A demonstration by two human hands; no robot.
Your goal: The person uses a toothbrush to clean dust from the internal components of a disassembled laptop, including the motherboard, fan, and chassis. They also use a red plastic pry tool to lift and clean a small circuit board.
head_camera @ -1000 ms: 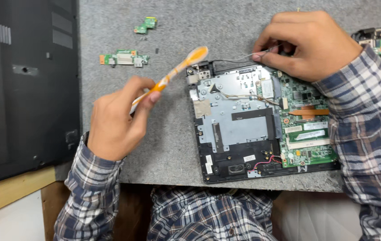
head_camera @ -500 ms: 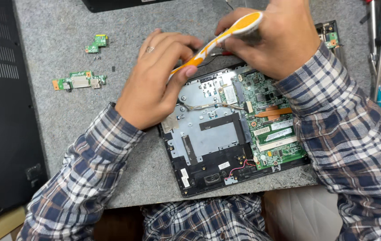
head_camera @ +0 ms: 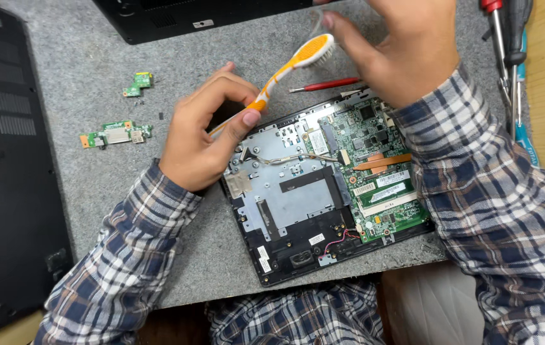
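In the head view, the left hand is closed around the handle of an orange and white toothbrush, which points up to the far right, with its bristle head just beside the fingertips of the right hand; this right hand is curled and seems to pinch something small and blurred at the far edge, but I cannot tell what it is. Under both hands, an opened laptop base with a green motherboard lies on the grey felt mat. Two small green circuit boards lie to the left, a black bottom cover is further left, a red screwdriver lies just beyond the laptop base, and more screwdrivers are at the far right.
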